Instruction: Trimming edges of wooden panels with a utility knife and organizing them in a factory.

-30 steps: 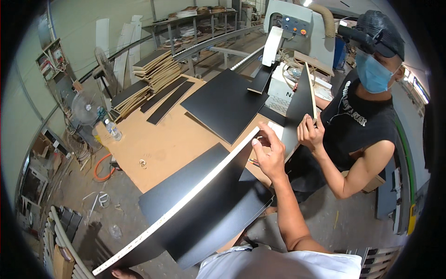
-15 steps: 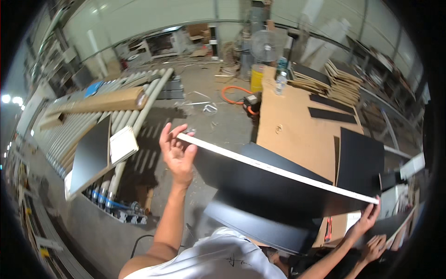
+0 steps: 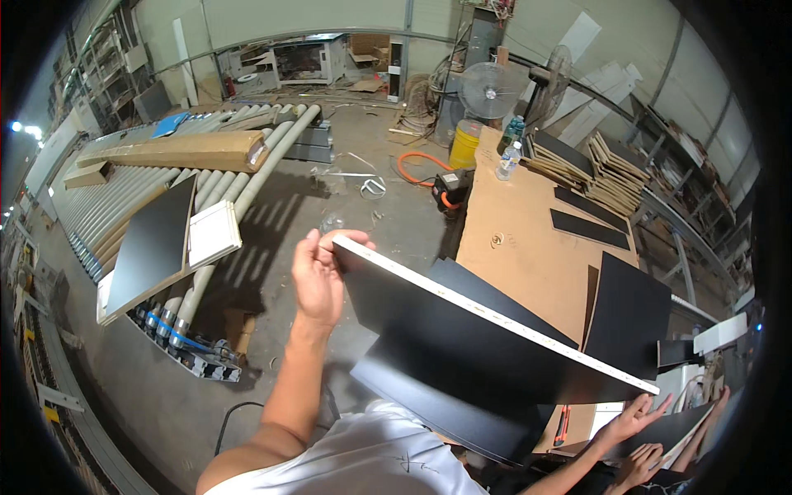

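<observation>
Spanning both hands is a flat, pale-edged panel.

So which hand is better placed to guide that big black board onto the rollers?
Probably the left hand: it grips the pale-edged black panel at the end nearer the roller conveyor. The right hand is at the far end, near a co-worker's hand.

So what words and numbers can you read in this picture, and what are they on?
None can be read clearly.
Clear plastic bottle: it has a label, but it's too small to read.
White shirt: a dark squiggly mark; I can't tell whether it's letters.
Brown tabletop: faint marks, too faint to tell if they're writing.
Held black board: no lettering that I can see on its visible face.
</observation>
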Action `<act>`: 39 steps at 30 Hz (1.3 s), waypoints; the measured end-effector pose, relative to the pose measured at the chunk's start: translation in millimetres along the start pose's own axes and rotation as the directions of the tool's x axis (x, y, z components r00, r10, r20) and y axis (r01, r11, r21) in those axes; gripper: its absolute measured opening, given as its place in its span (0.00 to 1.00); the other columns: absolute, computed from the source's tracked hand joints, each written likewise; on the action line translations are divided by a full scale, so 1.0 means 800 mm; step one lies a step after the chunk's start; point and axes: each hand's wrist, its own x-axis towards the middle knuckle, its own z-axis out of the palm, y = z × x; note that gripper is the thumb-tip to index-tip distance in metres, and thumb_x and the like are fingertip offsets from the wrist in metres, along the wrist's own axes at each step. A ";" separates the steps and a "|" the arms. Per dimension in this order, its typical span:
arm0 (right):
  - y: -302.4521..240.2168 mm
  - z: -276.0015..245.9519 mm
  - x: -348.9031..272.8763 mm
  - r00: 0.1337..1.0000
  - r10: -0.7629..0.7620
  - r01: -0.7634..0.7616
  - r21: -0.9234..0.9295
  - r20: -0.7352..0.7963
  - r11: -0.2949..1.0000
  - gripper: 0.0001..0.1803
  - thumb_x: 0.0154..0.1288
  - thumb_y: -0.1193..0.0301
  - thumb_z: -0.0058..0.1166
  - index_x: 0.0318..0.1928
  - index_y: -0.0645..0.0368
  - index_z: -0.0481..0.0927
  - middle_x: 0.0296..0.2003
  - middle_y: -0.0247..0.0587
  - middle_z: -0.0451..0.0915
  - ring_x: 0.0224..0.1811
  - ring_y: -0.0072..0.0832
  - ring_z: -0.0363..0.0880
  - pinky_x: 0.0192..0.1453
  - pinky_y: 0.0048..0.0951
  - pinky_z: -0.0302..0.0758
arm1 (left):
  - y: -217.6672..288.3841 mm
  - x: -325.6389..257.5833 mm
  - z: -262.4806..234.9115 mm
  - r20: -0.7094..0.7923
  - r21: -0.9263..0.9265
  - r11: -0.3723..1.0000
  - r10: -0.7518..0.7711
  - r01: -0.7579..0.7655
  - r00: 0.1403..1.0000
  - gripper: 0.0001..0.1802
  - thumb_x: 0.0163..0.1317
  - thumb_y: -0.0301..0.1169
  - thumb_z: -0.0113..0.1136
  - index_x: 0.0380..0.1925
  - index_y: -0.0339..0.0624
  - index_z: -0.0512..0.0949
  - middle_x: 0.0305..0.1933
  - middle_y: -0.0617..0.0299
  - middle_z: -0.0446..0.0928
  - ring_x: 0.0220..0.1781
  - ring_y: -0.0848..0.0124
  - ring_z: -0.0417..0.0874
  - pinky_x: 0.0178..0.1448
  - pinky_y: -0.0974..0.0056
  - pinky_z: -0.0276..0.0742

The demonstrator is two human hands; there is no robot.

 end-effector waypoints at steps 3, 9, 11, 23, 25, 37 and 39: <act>-0.007 0.010 0.002 0.974 -0.226 0.225 -0.134 0.003 0.965 0.25 0.75 0.67 0.48 0.69 0.57 0.65 0.54 0.39 0.72 0.51 0.24 0.71 0.52 0.22 0.68 | 0.003 0.007 -0.001 0.018 -0.036 0.998 -0.057 0.058 0.998 0.33 0.70 0.49 0.33 0.40 0.30 0.80 0.36 0.47 0.83 0.40 0.61 0.82 0.54 0.60 0.72; -0.007 0.002 0.003 0.999 -0.036 0.036 -0.009 0.024 0.999 0.30 0.73 0.76 0.46 0.73 0.57 0.57 0.64 0.45 0.66 0.60 0.32 0.70 0.61 0.30 0.70 | 0.000 0.022 -0.006 0.008 0.104 0.993 -0.055 0.054 0.998 0.21 0.65 0.41 0.48 0.31 0.33 0.80 0.30 0.51 0.82 0.38 0.59 0.83 0.52 0.58 0.75; -0.002 -0.018 0.007 0.992 -0.108 0.107 -0.030 -0.061 0.994 0.32 0.72 0.77 0.47 0.73 0.57 0.55 0.69 0.43 0.61 0.59 0.32 0.71 0.61 0.28 0.71 | -0.020 0.037 0.002 -0.057 0.007 0.996 -0.084 0.084 0.995 0.13 0.62 0.34 0.52 0.28 0.35 0.79 0.29 0.54 0.80 0.35 0.59 0.82 0.50 0.55 0.78; -0.005 0.015 -0.064 0.980 0.196 -0.196 0.199 0.021 0.960 0.25 0.65 0.50 0.57 0.26 0.59 0.69 0.23 0.26 0.63 0.27 0.18 0.60 0.28 0.29 0.60 | -0.038 0.068 -0.005 -0.187 0.164 0.985 0.083 -0.053 0.979 0.20 0.69 0.48 0.51 0.37 0.41 0.74 0.35 0.64 0.73 0.40 0.69 0.76 0.49 0.64 0.74; -0.002 -0.017 -0.095 0.974 0.212 -0.201 0.121 -0.083 0.972 0.24 0.64 0.51 0.57 0.28 0.61 0.72 0.24 0.26 0.65 0.28 0.17 0.61 0.29 0.28 0.61 | -0.055 0.089 -0.014 -0.184 0.162 0.985 0.088 -0.058 0.979 0.19 0.69 0.48 0.51 0.34 0.42 0.74 0.33 0.65 0.71 0.39 0.70 0.75 0.48 0.65 0.73; -0.048 -0.160 -0.233 0.902 0.231 -0.176 0.178 -0.365 0.968 0.34 0.54 0.41 0.66 0.37 0.65 0.79 0.34 0.31 0.79 0.36 0.20 0.74 0.41 0.26 0.72 | -0.134 0.099 0.165 0.067 0.039 0.993 -0.116 0.114 0.991 0.23 0.69 0.49 0.51 0.17 0.55 0.59 0.18 0.74 0.55 0.19 0.80 0.58 0.26 0.69 0.58; -0.052 -0.174 -0.246 0.899 0.178 -0.155 0.090 -0.400 0.984 0.33 0.55 0.41 0.65 0.34 0.63 0.78 0.31 0.28 0.76 0.33 0.18 0.71 0.38 0.25 0.70 | -0.172 0.111 0.200 0.109 0.041 0.992 -0.120 0.117 0.987 0.23 0.69 0.49 0.52 0.16 0.56 0.61 0.17 0.75 0.56 0.17 0.80 0.59 0.23 0.71 0.59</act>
